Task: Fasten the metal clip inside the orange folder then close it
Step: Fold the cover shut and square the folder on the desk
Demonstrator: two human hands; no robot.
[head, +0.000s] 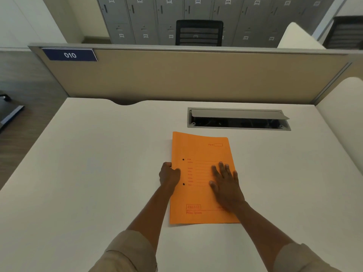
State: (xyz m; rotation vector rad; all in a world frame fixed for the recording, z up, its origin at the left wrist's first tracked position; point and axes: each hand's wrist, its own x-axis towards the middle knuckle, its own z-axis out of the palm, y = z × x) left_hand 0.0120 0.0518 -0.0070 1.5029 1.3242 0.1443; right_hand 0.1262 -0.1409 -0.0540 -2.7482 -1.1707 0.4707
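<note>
A: Where is the flat orange card folder [202, 179] lying?
B: Shut on the white desk [88, 163]. Right hand [225, 183] is pressing flat, fingers spread, released
A: Left hand [169, 175]?
B: Curling, pinching the folder's spine edge

Orange folder [202, 150], closed.
Lies flat, cover up, printed red form lines, two dark holes near left edge.
</note>
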